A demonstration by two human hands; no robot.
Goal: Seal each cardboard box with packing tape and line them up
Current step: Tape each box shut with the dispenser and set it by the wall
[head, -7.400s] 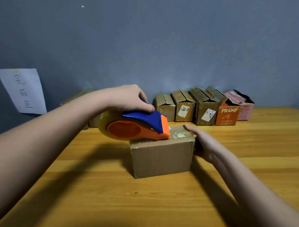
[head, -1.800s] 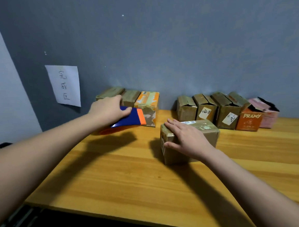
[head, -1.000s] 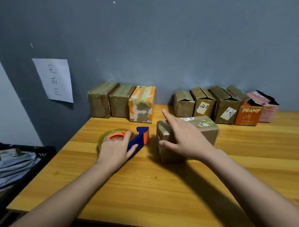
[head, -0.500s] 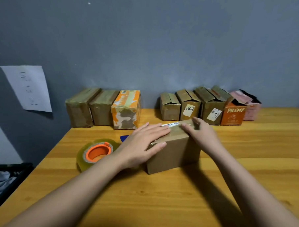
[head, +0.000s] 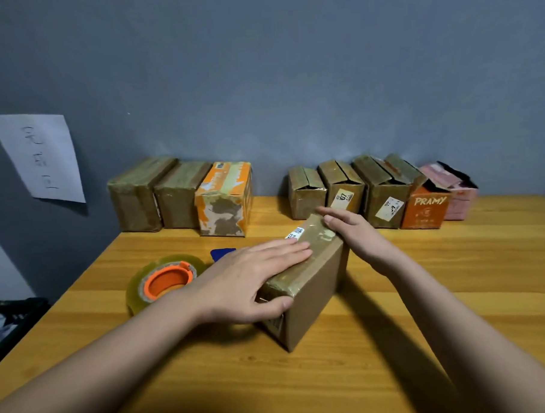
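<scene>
over on the far left, against the wall under the paper sign (head: 38, 157), stand three taped boxes (head: 183, 201) shoulder to shoulder. nearer me, one tape dispenser (head: 163, 281) lies flat on the wooden table (head: 304, 386), just beside the left hand (head: 252, 279). that hand lies on top of the brown box (head: 309, 286) in the middle of the table, fingers straight along the glossy tape, thumb hooked over the near end. the right hand (head: 357, 237) rests flat-fingered against the box's far right edge; neither hand truly grips it, they only press. the box looks light and stiff to me, its taped top slick, the bare card sides better for a hold, so i'd take it by the two long sides. to the right, along the wall, five boxes wait with flaps not taped down: three plain brown (head: 345, 190), one orange pramy box (head: 424, 206), one pink box (head: 458, 192). nine boxes in all, by my count.
</scene>
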